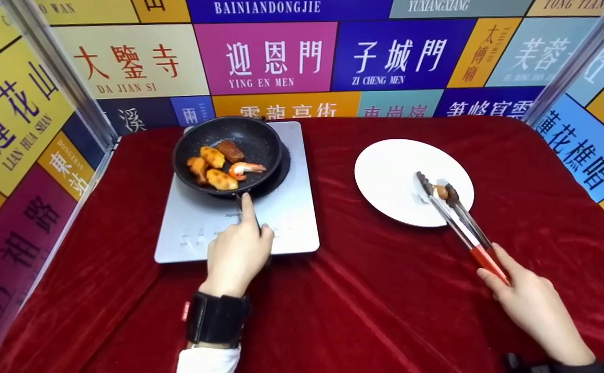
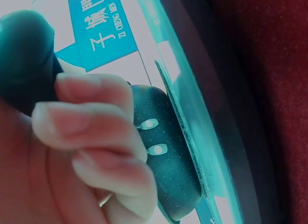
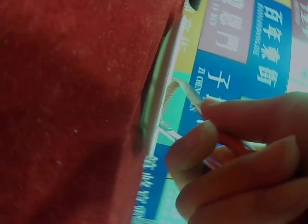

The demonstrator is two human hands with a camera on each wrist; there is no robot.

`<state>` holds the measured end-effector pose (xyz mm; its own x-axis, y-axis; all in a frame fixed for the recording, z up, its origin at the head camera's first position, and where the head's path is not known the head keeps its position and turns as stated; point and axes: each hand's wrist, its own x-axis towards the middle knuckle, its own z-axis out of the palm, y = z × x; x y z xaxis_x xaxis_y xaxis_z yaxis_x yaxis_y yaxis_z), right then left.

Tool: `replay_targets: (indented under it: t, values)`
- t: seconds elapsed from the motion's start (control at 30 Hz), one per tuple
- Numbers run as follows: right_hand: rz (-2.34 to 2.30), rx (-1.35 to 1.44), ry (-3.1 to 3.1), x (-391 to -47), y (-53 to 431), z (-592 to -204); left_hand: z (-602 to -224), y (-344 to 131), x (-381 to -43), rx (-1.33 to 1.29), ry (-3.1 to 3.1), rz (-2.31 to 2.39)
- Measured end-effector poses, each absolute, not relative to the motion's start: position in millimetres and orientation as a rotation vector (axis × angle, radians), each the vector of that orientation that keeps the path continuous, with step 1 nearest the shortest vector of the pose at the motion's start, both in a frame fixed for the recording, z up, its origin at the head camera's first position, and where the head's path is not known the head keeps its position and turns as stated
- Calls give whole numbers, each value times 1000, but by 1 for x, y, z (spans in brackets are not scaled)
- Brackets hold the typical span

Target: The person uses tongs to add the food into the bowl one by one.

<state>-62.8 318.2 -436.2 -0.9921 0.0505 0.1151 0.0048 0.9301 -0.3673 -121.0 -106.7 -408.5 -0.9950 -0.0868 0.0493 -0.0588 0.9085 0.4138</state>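
My left hand [image 1: 237,254] grips the handle of a black frying pan [image 1: 260,142], index finger stretched along it toward the rim. The left wrist view shows fingers curled round the dark handle [image 2: 26,56]. In the pan lie a brown meat piece [image 1: 230,150], a shrimp [image 1: 246,169] and several browned yellow-orange pieces [image 1: 222,180]. My right hand [image 1: 532,298] holds metal tongs [image 1: 460,223] by their red grips. Between the dark tong tips, over the white plate [image 1: 384,171], shows a small brown food piece [image 1: 440,191]. Curled fingers partly hide the tongs in the right wrist view.
The pan is over a silver induction cooker [image 1: 193,233] on the left of the table, which a red velvet cloth [image 1: 364,300] covers. Colourful panels with lettering [image 1: 265,57] stand behind and at both sides, with metal posts [image 1: 63,77] at the corners.
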Motion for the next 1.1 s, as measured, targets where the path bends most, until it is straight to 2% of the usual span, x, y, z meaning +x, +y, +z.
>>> replay_targets:
  t: [0.1, 0.3, 0.53, 0.73, 1.1]
  values:
    - [825, -98, -2993, -65, 327, -439, -408, -106, -121, 109, -2998, -655]
    - [1729, -231, -2780, -68, 338, -448, -408, -106, -120, 116, -2990, -646]
    - [2390, -106, -2356, -69, 343, -459, -409, -109, -120, 120, -2984, -644]
    - [2625, 7, -2191, -70, 340, -463, -408, -110, -119, 122, -2978, -647]
    - [2701, 76, -2166, -71, 329, -465, -406, -108, -121, 128, -2999, -654]
